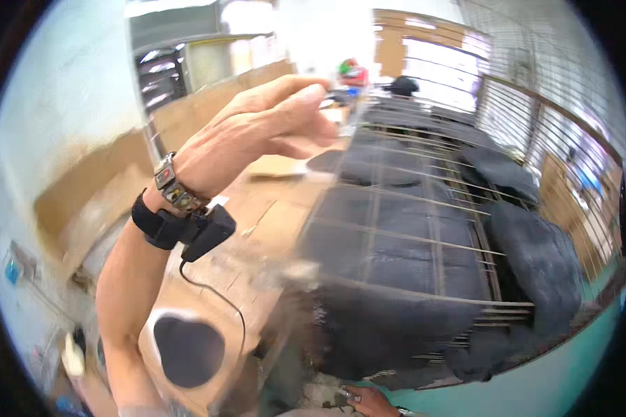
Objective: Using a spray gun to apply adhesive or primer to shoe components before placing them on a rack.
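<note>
My left hand (285,118) is raised above a cardboard-covered table (275,219), its fingers loosely bent and apart, with nothing seen in it. A metal-link bracelet (177,184) and a black strap with a small black device (210,233) circle that wrist; a cable hangs down from the device. Low at the frame's bottom edge, my right hand (372,402) shows only in part, and what its fingers do is hard to make out. Dark grey sheets (403,243) lie among thin rods of a rack to the right of my left hand.
A dark rounded flat piece (188,351) lies on the table's near end. More dark sheets (535,257) hang at the rack's right side, by a barred frame (556,118). Cardboard (97,184) lines the left wall. Colourful items (353,73) stand at the far end.
</note>
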A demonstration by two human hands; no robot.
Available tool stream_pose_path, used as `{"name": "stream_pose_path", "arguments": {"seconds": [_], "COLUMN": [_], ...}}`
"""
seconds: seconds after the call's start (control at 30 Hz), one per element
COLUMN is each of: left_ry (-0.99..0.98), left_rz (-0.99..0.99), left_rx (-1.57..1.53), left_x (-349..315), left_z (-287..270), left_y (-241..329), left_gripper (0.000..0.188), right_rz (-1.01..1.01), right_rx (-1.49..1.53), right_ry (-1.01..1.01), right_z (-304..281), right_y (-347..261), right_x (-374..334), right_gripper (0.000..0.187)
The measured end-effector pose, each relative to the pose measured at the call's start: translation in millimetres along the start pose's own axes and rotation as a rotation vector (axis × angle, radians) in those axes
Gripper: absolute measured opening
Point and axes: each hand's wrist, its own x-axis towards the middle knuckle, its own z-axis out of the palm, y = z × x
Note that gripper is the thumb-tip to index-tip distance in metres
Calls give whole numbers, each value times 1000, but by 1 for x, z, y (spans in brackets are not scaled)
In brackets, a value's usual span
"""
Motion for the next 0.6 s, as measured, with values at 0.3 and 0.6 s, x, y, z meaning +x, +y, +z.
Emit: {"name": "stream_pose_path", "arguments": {"seconds": [0.3, 0.6], "left_ry": [468, 361], "left_rz": [-346, -1406], "left_rx": [-78, -99], "left_x": [-363, -728], "left_z": [-39, 223], "left_y": [-78, -302], "left_gripper": [45, 63], "right_rz": [-346, -498], "right_rx": [-119, -305], "right_ry": [-57, -232], "right_z": [25, 49], "right_y": [-144, -307], "right_x": [14, -1], "right_gripper": [47, 52]}}
